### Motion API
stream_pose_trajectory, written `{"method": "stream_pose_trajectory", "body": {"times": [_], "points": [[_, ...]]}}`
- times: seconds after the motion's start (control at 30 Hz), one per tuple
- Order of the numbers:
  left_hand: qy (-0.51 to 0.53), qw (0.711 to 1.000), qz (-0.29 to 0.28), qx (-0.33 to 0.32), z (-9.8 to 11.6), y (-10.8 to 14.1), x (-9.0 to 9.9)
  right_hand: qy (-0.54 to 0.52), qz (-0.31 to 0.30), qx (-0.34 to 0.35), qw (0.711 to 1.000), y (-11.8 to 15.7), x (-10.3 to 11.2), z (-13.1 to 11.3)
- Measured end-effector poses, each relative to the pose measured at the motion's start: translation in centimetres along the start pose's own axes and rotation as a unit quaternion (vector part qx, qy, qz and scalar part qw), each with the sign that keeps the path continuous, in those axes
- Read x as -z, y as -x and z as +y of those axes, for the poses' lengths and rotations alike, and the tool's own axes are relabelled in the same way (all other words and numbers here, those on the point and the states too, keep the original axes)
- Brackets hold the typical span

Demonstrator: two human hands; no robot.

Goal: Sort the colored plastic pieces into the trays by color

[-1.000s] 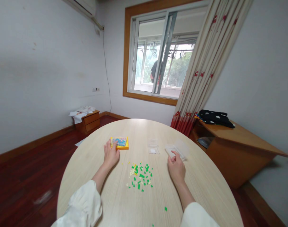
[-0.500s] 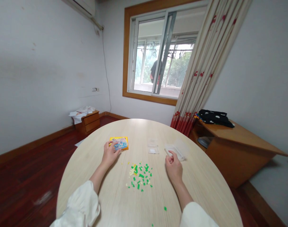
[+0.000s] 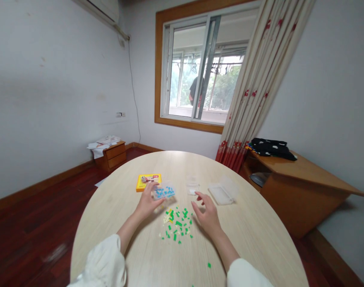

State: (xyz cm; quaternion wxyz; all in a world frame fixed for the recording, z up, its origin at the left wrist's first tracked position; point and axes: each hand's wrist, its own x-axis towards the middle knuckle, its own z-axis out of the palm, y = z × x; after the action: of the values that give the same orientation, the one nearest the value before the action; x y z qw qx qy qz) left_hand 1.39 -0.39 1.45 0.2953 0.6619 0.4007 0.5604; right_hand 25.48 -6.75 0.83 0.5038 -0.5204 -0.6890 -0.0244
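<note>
My left hand point(image 3: 148, 202) grips a clear plastic box of blue pieces point(image 3: 164, 191) by its left side, thumb at the near edge and fingers at the far one. It is held above the table, just right of a yellow box point(image 3: 141, 184) with a printed lid. My right hand point(image 3: 207, 213) holds nothing; its thumb and fingers are apart, right of the loose pieces. Green building pieces point(image 3: 178, 223) lie scattered between my forearms, mixed with cream pieces point(image 3: 166, 217) and some yellow ones.
Beyond my right hand lie a small clear case point(image 3: 192, 189) and a larger open clear plastic box point(image 3: 222, 194). A single green piece point(image 3: 209, 265) lies near my right sleeve. The round table point(image 3: 173, 157) ends before the window wall. A person point(image 3: 194, 89) stands beyond the window.
My left hand has lifted the clear box of blue pieces off the yellow box and moved it right. My right hand has moved left, away from the larger clear box, and its fingers have spread.
</note>
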Motion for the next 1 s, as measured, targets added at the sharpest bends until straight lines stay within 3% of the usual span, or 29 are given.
{"method": "stream_pose_trajectory", "body": {"times": [0.13, 0.33, 0.47, 0.8, 1.0], "points": [[0.091, 0.99, -0.076, 0.072, 2.0, 1.6, -2.2, -0.047, -0.12, 0.044, 0.991, 0.6, -0.9, -2.2], [0.215, 0.959, -0.118, 0.145, 3.4, 2.9, -3.7, -0.091, -0.221, 0.002, 0.971, 1.0, -1.4, -3.3], [0.263, 0.941, -0.13, 0.171, 4.1, 2.9, -3.7, -0.114, -0.225, 0.005, 0.968, 0.7, -1.1, -3.9], [0.259, 0.94, -0.166, 0.148, 3.7, 2.7, -3.1, -0.085, -0.214, 0.047, 0.972, 1.0, -1.2, -4.2], [0.29, 0.931, -0.132, 0.177, 3.8, 3.0, -3.9, -0.025, -0.188, 0.097, 0.977, 1.1, -1.6, -3.7]]}}
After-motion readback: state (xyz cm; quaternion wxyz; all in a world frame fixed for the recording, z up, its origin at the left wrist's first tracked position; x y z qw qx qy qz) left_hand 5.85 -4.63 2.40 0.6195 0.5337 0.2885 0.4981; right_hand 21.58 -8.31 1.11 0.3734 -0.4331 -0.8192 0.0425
